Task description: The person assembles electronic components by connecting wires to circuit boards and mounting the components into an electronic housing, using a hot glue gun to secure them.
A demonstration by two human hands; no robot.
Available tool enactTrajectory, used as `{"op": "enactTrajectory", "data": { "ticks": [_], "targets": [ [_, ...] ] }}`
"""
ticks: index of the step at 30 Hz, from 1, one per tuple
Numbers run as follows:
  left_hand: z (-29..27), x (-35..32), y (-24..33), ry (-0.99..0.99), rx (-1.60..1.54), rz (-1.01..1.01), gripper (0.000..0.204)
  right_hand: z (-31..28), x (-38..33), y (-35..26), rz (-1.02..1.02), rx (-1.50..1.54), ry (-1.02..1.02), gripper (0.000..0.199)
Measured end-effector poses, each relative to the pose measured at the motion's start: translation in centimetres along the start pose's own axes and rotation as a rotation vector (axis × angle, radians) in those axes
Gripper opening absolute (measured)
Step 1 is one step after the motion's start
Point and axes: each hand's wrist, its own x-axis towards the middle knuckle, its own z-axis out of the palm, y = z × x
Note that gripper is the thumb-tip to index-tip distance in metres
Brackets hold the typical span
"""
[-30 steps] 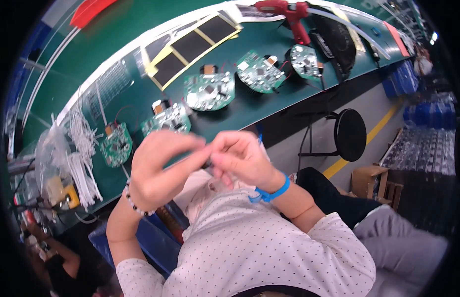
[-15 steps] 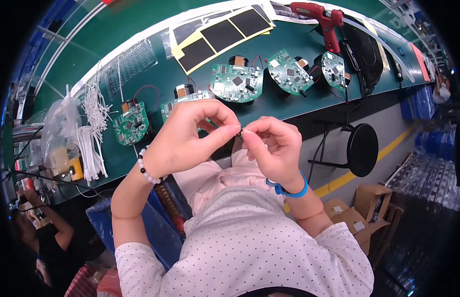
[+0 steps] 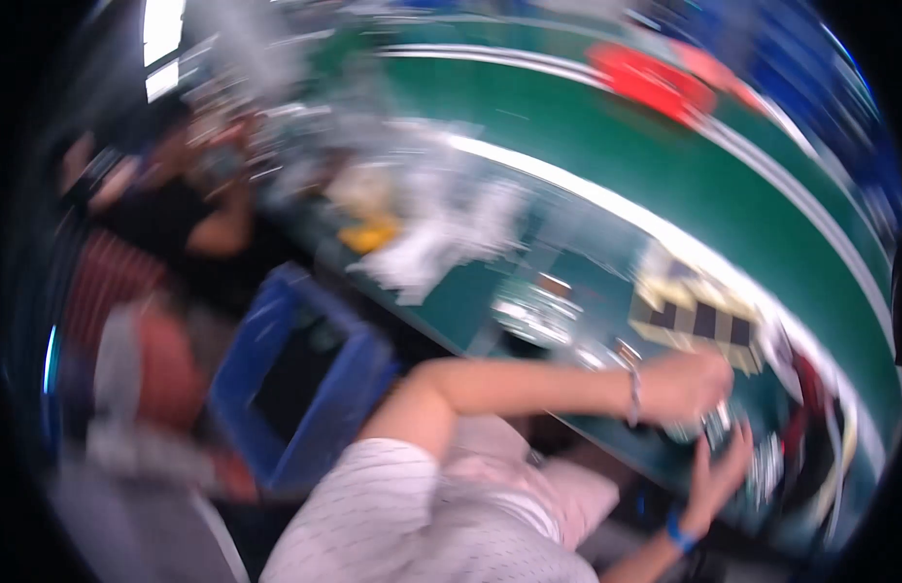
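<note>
Motion blur smears the whole head view. My left hand (image 3: 686,385), with a beaded bracelet at the wrist, reaches over the green bench, fingers bent downward. Blur hides its fingertips and anything in them. Just below it, my right hand (image 3: 720,478) has its thumb and fingers apart at the near side of a green circuit board (image 3: 718,424). Whether it grips the board is unclear. A blue band circles that wrist. Another circuit board (image 3: 536,313) lies farther left on the bench, with more boards half hidden beside my left forearm.
Black pads on yellow backing (image 3: 698,321) lie beyond my hands. White cable ties (image 3: 422,253) and a yellow object (image 3: 370,233) are at the bench's left. A blue crate (image 3: 349,389) stands left of me; a person in dark clothing (image 3: 164,209) is beyond it. A red object (image 3: 650,83) sits far off.
The view has swung left, showing the blue crate and the other person more fully. My hands have parted from their fingertip pinch and moved forward to a circuit board.
</note>
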Motion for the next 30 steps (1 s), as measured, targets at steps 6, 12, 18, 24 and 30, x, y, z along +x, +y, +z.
{"op": "enactTrajectory", "data": {
  "ticks": [6,12,18,24,30],
  "targets": [
    [-13.0,-19.7,11.0,1.143,0.768,-0.008,0.009,-1.9,1.5,-2.3,-0.272,0.058,0.154,0.045],
    [-34.3,-39.8,20.1,1.697,1.389,-0.206,0.028,-7.2,-3.6,-1.5,-0.236,-0.163,0.310,0.041],
    [-38.4,-43.5,27.4,1.432,2.083,-0.331,0.013,0.8,-2.8,3.8,-0.273,-0.053,0.384,0.046],
    [-36.3,-45.8,25.8,1.537,1.895,-0.456,0.007,2.4,-0.2,3.3,-0.327,-0.062,0.315,0.049],
    [-35.9,-47.0,26.8,1.486,1.936,-0.426,0.008,2.5,0.3,3.0,-0.540,-0.427,0.328,0.048]
  ]
}}
